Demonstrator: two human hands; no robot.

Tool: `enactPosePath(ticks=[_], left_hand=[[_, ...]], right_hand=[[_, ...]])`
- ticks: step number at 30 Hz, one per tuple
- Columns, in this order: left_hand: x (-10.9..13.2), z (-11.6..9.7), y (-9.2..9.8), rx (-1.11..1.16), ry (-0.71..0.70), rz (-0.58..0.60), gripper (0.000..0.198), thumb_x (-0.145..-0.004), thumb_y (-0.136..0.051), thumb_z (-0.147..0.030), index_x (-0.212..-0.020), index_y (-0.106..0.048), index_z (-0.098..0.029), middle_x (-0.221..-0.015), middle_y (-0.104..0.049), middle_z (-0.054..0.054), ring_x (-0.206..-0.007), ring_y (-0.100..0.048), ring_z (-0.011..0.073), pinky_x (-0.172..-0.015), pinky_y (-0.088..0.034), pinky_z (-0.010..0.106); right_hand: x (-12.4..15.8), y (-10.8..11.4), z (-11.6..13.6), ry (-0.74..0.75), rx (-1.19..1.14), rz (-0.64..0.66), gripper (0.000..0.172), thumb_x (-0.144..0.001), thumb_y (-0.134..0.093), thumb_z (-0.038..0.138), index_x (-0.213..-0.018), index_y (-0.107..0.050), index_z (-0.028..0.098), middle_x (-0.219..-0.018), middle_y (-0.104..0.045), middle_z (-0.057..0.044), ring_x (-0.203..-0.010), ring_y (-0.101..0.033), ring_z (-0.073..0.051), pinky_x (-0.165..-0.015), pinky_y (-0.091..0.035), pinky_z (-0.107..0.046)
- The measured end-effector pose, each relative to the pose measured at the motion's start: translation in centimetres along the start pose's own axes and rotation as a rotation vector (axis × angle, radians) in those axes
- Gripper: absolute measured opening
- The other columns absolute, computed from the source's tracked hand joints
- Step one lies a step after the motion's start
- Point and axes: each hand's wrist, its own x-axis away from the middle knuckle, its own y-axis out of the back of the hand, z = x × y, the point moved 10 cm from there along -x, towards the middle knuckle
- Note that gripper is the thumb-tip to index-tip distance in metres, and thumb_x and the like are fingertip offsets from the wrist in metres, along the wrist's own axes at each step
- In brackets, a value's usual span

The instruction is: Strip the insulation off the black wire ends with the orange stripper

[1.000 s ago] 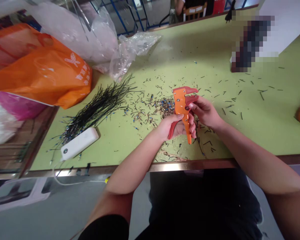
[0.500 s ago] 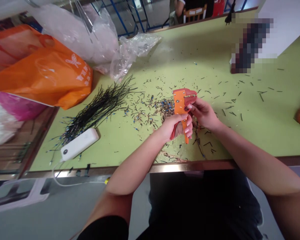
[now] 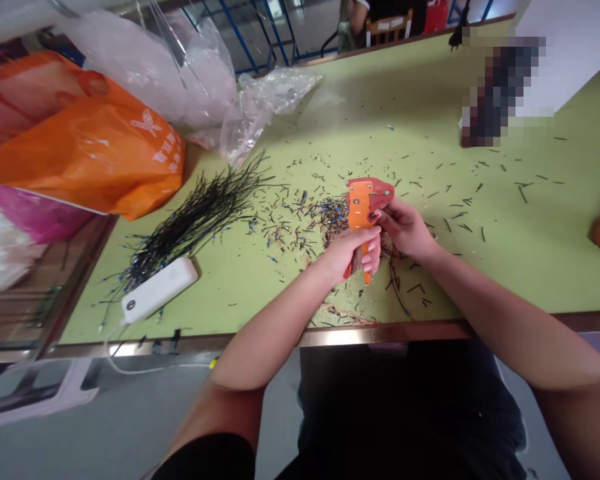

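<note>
Left hand (image 3: 353, 252): closed round the handles of the stripper (image 3: 360, 200), fingers wrapped across the front and thumb behind, handles squeezed together. The tool stands nearly upright, head up, held just above the table (image 3: 505, 267) close to the near edge.

Right hand (image 3: 406, 230): fingers curled and bunched against the right side of the stripper's red head, fingertips touching it. Whether a wire is pinched between them cannot be told; anything there is too small to see.

Under and around both hands lies a dense scatter of scraps (image 3: 300, 223), short black and blue bits, thinning out toward the far right of the table.

Left of the scraps is a loose sheaf of wires (image 3: 195, 217), black, some with blue tips, fanned from lower left to upper right. A white box (image 3: 159, 289) rests against the sheaf's near end, with a cable running off the table edge.

Far left: an orange bag (image 3: 95, 150), just beside the wires' far end. Behind it are clear bags (image 3: 190, 73), crumpled and piled together
</note>
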Motion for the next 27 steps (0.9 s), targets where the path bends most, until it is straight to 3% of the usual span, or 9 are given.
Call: enactPosePath(ticks=[7, 14, 19, 27], left_hand=[[-0.2, 0.1, 0.8, -0.028, -0.007, -0.068, 0.054, -0.076, -0.084, -0.051, -0.057, -0.043, -0.022, -0.040, -0.037, -0.009, -0.032, -0.037, 0.0062, -0.037, -0.038, 0.021], [0.1, -1.3, 2.2, -0.044, -0.028, -0.049, 0.032, -0.081, -0.076, -0.045, -0.076, -0.060, -0.018, -0.060, -0.060, -0.002, -0.054, -0.062, 0.0118, -0.058, -0.060, 0.027], [0.3, -1.9, 3.3, -0.091, -0.018, -0.035, 0.031, -0.081, -0.077, -0.043, -0.087, -0.066, -0.015, -0.073, -0.069, 0.002, -0.065, -0.072, 0.0161, -0.067, -0.064, 0.031], [0.9, -1.1, 2.4, -0.186, 0.028, 0.066, 0.030, -0.087, -0.076, -0.040, -0.097, -0.070, -0.012, -0.085, -0.075, 0.007, -0.075, -0.076, 0.0174, -0.074, -0.065, 0.031]], right_hand=[[-0.1, -0.4, -0.4, -0.023, -0.020, 0.007, 0.029, -0.099, -0.068, 0.052, -0.103, -0.071, 0.023, -0.102, -0.077, -0.003, -0.097, -0.072, -0.018, -0.092, -0.060, -0.037], [-0.3, 1.6, -0.4, -0.105, 0.015, -0.096, 0.029, -0.100, -0.067, 0.052, -0.094, -0.065, 0.023, -0.081, -0.072, 0.000, -0.061, -0.059, -0.011, -0.059, -0.055, -0.028], [-0.4, 4.3, 1.9, 0.016, 0.158, -0.243, 0.030, -0.101, -0.066, 0.053, -0.100, -0.066, 0.023, -0.083, -0.072, -0.001, -0.062, -0.058, -0.010, -0.057, -0.052, -0.026], [-0.1, 4.1, 2.1, 0.019, 0.281, -0.200, 0.021, -0.105, -0.060, 0.042, -0.101, -0.064, 0.023, -0.067, -0.059, 0.005, -0.052, -0.054, -0.009, -0.050, -0.041, -0.027]])
